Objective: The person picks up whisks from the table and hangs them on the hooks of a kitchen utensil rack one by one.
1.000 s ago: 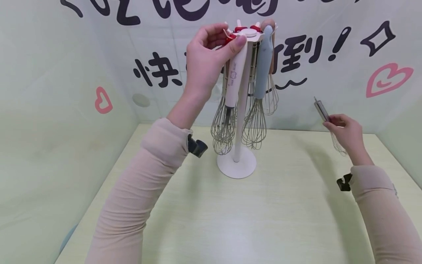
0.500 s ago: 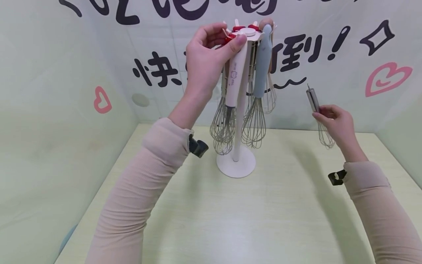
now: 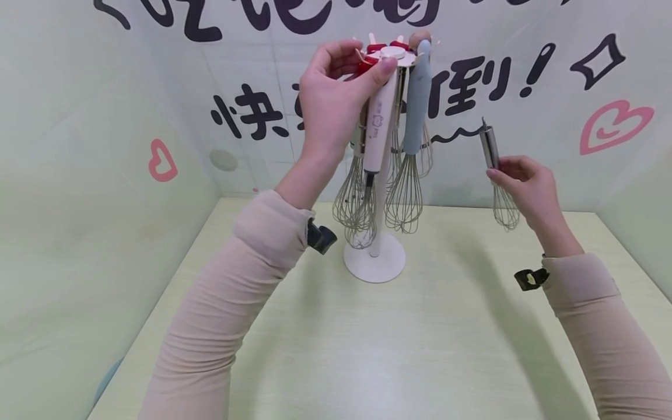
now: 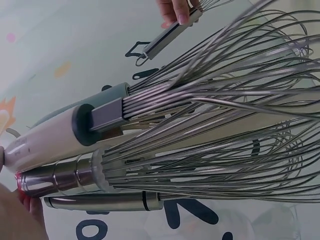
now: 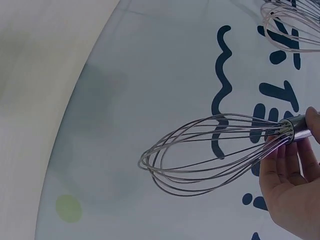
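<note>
My left hand (image 3: 332, 105) is at the top of a white whisk stand (image 3: 374, 269), its thumb on the upper end of a white-handled whisk (image 3: 376, 128) and its fingers bent around behind, beside a red hanger piece. In the left wrist view that white handle (image 4: 50, 137) lies next to a metal-handled whisk (image 4: 60, 178). My right hand (image 3: 532, 189) pinches a small steel whisk (image 3: 489, 149) low on its handle, loop end up and wires down, off to the right of the stand. The right wrist view shows its wire balloon hanging free below the steel collar (image 5: 299, 129).
On the stand's right side hangs a blue-handled whisk (image 3: 418, 96), with a wooden knob (image 3: 420, 39) behind it. More whisks hang at the back. A printed curtain (image 3: 252, 169) rises behind the pale table (image 3: 336, 350), with side walls left and right.
My right hand has carried the steel whisk left and upward, closer to the stand. The left hand and the white-handled whisk have shifted slightly to the right.
</note>
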The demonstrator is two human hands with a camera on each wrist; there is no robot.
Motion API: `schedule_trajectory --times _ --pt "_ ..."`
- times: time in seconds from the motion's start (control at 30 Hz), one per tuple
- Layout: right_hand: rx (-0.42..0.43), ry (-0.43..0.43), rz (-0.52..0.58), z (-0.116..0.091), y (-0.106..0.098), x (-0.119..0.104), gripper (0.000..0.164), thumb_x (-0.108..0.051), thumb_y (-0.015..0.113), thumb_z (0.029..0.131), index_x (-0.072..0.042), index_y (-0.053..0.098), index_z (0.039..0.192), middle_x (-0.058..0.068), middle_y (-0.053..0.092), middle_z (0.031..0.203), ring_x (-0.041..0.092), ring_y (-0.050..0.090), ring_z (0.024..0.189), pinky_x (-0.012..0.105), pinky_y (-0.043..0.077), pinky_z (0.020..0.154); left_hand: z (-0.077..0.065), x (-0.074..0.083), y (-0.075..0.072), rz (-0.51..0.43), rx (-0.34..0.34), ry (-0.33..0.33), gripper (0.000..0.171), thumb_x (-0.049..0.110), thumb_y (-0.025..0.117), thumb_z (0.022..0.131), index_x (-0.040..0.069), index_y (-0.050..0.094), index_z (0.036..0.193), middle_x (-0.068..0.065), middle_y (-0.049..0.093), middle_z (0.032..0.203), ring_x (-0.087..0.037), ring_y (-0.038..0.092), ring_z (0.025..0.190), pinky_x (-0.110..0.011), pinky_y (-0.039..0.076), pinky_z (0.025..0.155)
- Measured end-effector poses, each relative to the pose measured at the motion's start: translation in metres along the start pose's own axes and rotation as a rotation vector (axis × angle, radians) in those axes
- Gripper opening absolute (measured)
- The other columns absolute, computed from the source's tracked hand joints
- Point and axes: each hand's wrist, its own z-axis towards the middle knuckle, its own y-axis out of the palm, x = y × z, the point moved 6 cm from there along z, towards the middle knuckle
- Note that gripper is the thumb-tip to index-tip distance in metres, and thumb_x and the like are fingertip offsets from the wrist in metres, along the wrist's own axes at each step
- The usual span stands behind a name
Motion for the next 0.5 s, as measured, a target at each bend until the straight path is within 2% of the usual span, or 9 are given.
schedule_trajectory --times 0.4,0.5 --pt "0.008 -0.080 0.093 -0.006 0.005 -0.035 0.019 -0.021 0.069 0.088 -0.024 0.064 0.106 -0.023 0.062 0.087 -0.002 0.057 0.083 0.003 0.050 0.073 -0.004 0.000 0.007 0.066 0.073 0.024 0.048 0.019 0.082 0.075 0.005 0.058 0.114 -0.003 0.062 0.103 -0.006 0.058 0.091 -0.012 0.055 0.080" --pt "0.004 -0.096 0.162 -0.008 0.007 -0.044 0.018 -0.016 0.071 0.086 -0.023 0.066 0.103 -0.021 0.064 0.087 -0.001 0.059 0.081 0.004 0.051 0.073 -0.005 0.001 0.009 0.092 0.084 0.036 0.048 0.021 0.082 0.075 0.005 0.057 0.114 -0.003 0.062 0.103 -0.006 0.057 0.091 -0.011 0.055 0.079"
